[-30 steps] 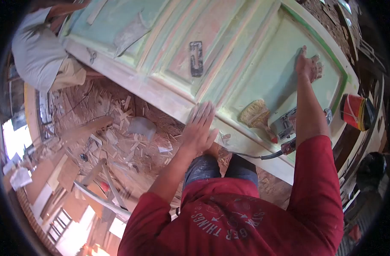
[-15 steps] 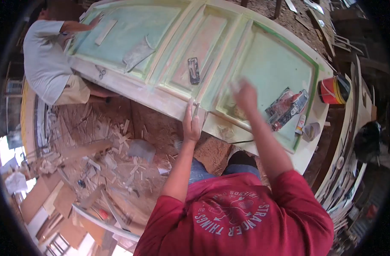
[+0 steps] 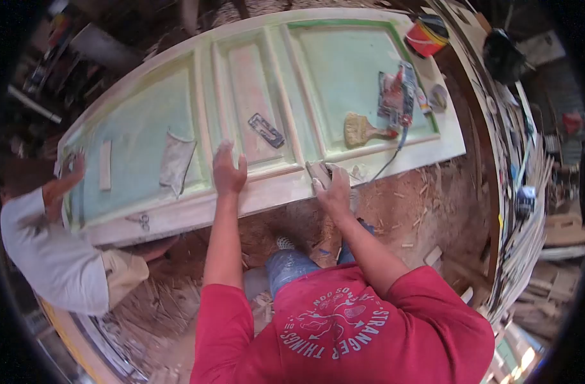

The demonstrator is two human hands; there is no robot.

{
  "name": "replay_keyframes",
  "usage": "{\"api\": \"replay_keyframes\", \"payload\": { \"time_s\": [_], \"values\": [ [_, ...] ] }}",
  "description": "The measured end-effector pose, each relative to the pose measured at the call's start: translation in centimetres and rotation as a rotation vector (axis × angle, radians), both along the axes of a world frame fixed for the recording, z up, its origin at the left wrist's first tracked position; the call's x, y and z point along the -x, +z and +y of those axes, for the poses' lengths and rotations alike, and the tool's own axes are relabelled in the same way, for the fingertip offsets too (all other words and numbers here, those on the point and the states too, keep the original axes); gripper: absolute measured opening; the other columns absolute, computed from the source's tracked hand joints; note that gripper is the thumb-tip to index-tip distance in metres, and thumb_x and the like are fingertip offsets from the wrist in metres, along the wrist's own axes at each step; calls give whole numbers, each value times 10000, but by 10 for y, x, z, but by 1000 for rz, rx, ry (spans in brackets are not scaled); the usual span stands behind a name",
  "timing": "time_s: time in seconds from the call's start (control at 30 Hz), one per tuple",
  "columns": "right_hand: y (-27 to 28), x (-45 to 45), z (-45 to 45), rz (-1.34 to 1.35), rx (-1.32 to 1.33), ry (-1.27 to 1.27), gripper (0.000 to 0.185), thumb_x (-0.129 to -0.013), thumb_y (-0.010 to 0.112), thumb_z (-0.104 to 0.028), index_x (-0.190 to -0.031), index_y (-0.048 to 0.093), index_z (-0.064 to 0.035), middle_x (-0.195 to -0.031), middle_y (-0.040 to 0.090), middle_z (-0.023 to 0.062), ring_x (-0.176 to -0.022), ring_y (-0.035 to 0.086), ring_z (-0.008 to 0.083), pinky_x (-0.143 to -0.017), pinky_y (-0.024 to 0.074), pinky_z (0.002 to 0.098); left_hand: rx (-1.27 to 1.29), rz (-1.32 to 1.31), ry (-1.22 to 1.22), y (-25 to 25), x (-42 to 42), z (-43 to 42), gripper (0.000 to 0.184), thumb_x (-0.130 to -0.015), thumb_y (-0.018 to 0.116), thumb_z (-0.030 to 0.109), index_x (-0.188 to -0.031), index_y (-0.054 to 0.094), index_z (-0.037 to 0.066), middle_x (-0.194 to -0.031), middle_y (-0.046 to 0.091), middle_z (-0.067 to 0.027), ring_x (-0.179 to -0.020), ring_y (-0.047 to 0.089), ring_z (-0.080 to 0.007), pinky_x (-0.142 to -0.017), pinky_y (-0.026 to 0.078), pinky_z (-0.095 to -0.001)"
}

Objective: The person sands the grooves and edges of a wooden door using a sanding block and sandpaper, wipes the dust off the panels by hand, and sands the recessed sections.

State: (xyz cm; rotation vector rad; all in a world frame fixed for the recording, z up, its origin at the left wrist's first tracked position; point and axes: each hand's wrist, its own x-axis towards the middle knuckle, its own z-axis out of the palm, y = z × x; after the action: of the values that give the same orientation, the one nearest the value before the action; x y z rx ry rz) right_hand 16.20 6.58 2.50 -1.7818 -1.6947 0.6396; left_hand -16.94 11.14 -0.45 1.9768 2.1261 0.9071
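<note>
- While pressing a small block [image 3: 318, 173] to the near rail of the panel [image 3: 343, 70] with the right hand [image 3: 334, 192], appears to be at a rubbing or smoothing step, judging by the pose.
- Find the panel lying face up in front of the body, raised above the littered floor [image 3: 395, 205].
- Keeps the right-hand grip narrow, closed about the one block; spreads the left hand [image 3: 228, 171] fairly wide over the near rail, holding nothing. Cannot tell whether resting there or hovering.
- For another stroke, would call for level pressure and clearance from the raised moulding.
- Count three recessed fields, two large and one narrow between.
- Count one dark-framed tool [image 3: 265, 130] in the narrow field.
- In the right field, count one brush [image 3: 356, 130], one red-and-grey power tool [image 3: 398, 96] with a cable [image 3: 388, 165], and one tube [image 3: 423, 101]; beside, one cup [image 3: 438, 97].
- In the left field, count one strip [image 3: 105, 165] and one crumpled grey piece [image 3: 176, 163].
- Farther out, count one red bucket [image 3: 426, 38] and one co-worker [image 3: 55, 249].
</note>
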Motion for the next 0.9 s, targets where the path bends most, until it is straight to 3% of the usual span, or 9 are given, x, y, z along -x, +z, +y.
{"api": "replay_keyframes", "payload": {
  "time_s": [0.17,0.27,0.37,0.6,0.7,0.73,0.83,0.87,0.9],
  "values": [
    [9,17,6,-141,-36,-130,497,-900,875,-274,-1333,746,-69,-1195,670,191,-1166,623,415,-1053,491,543,149,100,-120,-9,3,72,680,-953,733,338,-1517,583,-9,-1650,519,-260,-1565,454,-408,-1352,292,-542],
    [1,23,7,-166,-24,-195,455,-893,881,-279,-1294,788,-85,-1129,668,156,-1110,613,385,-1004,487,532,305,267,-150,7,-17,72,767,-933,727,436,-1548,556,10,-1676,486,-245,-1595,414,-383,-1386,195,-561],
    [-5,34,1,-151,-48,-226,450,-889,880,-266,-1294,799,-86,-1087,663,139,-1072,605,366,-968,479,521,265,253,-167,1,-13,77,836,-904,726,510,-1555,551,16,-1649,513,-232,-1588,428,-367,-1396,138,-584],
    [-17,69,68,-240,-143,-288,494,-902,866,-337,-1333,795,-105,-1100,673,111,-1068,599,341,-940,457,512,288,185,-192,11,-13,79,803,-883,776,471,-1520,565,29,-1630,527,-234,-1559,455,-384,-1373,186,-600],
    [-13,72,46,-324,-135,-353,497,-894,874,-367,-1328,804,-134,-1120,665,94,-1069,596,339,-939,448,516,308,185,-231,10,-3,84,808,-875,789,456,-1522,554,32,-1641,507,-236,-1566,433,-403,-1370,190,-606],
    [-11,72,30,-297,-86,-396,475,-899,869,-374,-1320,810,-163,-1258,686,123,-1226,605,374,-1078,441,541,337,178,-247,10,0,84,807,-877,792,446,-1525,549,31,-1647,497,-236,-1572,419,-410,-1369,189,-610],
    [-5,72,20,-440,-145,-443,460,-900,860,-393,-1301,814,-171,-1431,661,186,-1432,537,413,-1250,340,603,418,140,-319,13,11,127,789,-890,792,409,-1536,535,38,-1668,471,-236,-1592,379,-426,-1369,183,-616],
    [-11,72,32,-503,-96,-378,474,-928,810,-421,-1335,793,-180,-1557,592,191,-1587,391,454,-1307,261,638,478,138,-336,15,23,127,781,-895,792,396,-1541,532,43,-1675,462,-236,-1598,366,-430,-1369,181,-618],
    [-18,78,50,-457,-90,-380,476,-928,810,-422,-1338,792,-180,-1566,591,186,-1590,385,460,-1306,267,638,395,142,-362,13,27,123,770,-900,788,386,-1544,534,50,-1677,463,-233,-1603,362,-422,-1371,170,-618]
  ]
}}
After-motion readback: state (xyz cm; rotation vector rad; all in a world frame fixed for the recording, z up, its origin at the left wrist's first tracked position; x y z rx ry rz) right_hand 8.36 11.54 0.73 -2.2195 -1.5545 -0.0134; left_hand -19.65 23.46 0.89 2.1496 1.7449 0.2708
